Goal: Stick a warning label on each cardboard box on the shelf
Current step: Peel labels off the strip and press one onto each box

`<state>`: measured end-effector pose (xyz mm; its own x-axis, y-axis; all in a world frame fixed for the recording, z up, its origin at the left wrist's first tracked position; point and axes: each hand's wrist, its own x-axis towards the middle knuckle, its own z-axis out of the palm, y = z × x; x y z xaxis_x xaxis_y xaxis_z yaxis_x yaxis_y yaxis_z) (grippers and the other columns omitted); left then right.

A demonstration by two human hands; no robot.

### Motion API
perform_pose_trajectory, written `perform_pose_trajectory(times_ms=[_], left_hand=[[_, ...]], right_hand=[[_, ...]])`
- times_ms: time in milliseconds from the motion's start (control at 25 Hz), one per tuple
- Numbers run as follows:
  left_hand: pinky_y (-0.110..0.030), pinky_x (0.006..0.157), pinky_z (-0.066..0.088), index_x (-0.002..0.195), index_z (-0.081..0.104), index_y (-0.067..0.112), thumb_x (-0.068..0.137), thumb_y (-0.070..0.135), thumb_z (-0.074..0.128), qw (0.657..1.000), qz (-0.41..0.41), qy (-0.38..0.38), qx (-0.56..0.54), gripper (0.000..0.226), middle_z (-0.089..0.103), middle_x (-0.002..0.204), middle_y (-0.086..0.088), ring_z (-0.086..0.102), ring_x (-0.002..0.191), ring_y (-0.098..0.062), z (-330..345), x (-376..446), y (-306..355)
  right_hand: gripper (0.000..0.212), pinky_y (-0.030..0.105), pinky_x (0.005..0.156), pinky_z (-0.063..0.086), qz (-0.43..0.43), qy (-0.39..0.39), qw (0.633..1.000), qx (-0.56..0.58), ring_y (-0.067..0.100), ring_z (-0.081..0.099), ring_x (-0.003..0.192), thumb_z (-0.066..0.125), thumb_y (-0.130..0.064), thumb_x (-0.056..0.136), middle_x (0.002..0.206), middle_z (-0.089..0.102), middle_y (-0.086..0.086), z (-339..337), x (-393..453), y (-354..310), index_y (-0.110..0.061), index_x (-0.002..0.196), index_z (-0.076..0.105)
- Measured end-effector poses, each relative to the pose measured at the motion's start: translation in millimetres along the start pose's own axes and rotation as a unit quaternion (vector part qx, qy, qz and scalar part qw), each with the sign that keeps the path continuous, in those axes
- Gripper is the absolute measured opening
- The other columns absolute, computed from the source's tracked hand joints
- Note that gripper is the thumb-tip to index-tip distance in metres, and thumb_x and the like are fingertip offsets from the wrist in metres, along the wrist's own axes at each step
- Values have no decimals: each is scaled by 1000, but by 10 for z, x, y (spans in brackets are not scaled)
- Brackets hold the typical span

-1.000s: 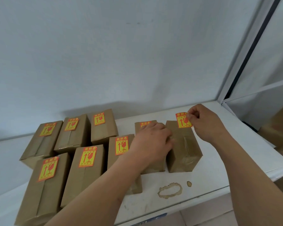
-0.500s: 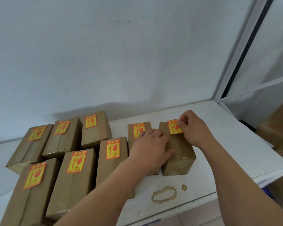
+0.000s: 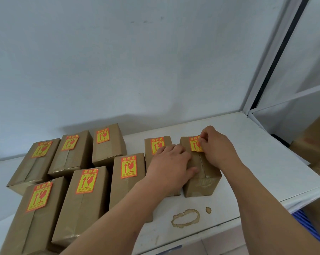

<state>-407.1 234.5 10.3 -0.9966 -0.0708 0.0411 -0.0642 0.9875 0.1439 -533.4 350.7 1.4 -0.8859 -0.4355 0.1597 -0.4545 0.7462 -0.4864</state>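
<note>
A plain pale grey-blue wall (image 3: 137, 61) rises behind the white metal shelf board (image 3: 262, 162), with a white upright shelf post (image 3: 262, 76) at far right.

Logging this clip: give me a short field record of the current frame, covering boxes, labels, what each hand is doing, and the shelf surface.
boxes: eight cardboard boxes on the white shelf
labelled: seven already carry a yellow-and-red warning label
current box: rightmost box, label on its far top end
left hand: lies on the rightmost box, fingers fairly straight, steadying it
right hand: fingertips pinch the label's right edge at the box top
shelf surface: brown ring stain near the front edge
</note>
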Motion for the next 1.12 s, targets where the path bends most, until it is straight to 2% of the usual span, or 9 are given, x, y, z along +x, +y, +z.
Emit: perform_pose_trajectory(times_ms=[200,440,520,720,1120], left_hand=[[-42,110,25,124,54,25,93,57,38,1000,1,5,3,48,51,132,1,42,125,-21,1,-1,12],[-43,112,21,125,54,25,93,57,37,1000,1,9,10,48,51,133,0,40,127,-22,-6,-19,0],[-43,112,21,126,53,25,93,56,37,1000,1,8,14,48,51,133,0,40,127,-22,-11,-20,1],[-45,112,22,126,54,24,93,56,37,1000,6,11,24,48,52,133,-1,40,127,-23,-5,-18,-11],[-48,115,18,127,52,24,94,56,36,999,9,15,30,49,51,134,0,38,130,-22,32,-25,-26]], right_hand=[[13,33,73,46,-36,-21,998,-51,23,57,88,51,-28,94,102,60,6,-2,21,-2,-20,102,57],[24,34,77,47,-5,-42,998,-47,24,58,93,52,-37,93,108,50,6,-50,23,-1,-27,110,64],[27,35,82,47,-6,-46,998,-45,24,55,100,53,-41,92,111,48,5,-80,24,14,-29,113,65],[37,38,94,42,-11,-76,997,-21,21,39,121,53,-52,89,126,45,0,-94,-14,29,-39,124,59],[42,39,101,39,-35,-91,993,-59,22,35,122,48,-58,89,132,41,-3,-41,-18,67,-44,128,55]])
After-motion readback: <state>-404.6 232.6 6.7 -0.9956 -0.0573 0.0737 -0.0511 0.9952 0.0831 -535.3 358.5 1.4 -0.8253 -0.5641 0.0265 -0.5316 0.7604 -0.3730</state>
